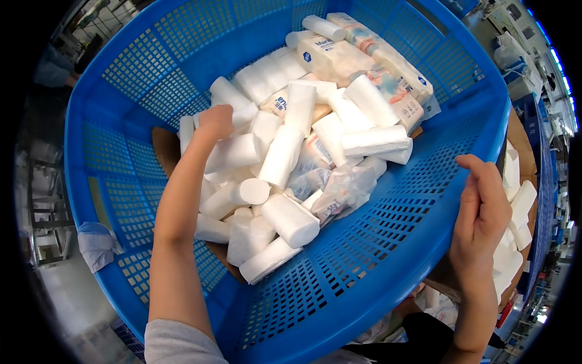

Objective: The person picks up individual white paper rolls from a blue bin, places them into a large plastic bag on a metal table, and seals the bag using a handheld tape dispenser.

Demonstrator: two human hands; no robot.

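A large blue plastic basket point(388, 242) with latticed walls holds a heap of white paper rolls point(282, 155). My left hand point(216, 121) reaches into it, closed, over the rolls at the heap's left side. Its fingertips are turned away, so what they grip, if anything, is hidden. Just outside the basket's right rim, my right hand point(483, 212) is half curled with fingers apart and nothing in it. Printed tissue packs point(339, 57) in plastic film lie at the far side of the heap. Crumpled clear wrappers point(345, 191) sit among the rolls near the middle.
Right of the basket stands a cardboard box point(526, 142) with more white rolls point(521, 209). A pale crumpled piece of plastic or cloth point(97, 246) hangs on the basket's left rim. Loose wrappers point(436, 309) lie below the near right edge. Workshop equipment fills the background.
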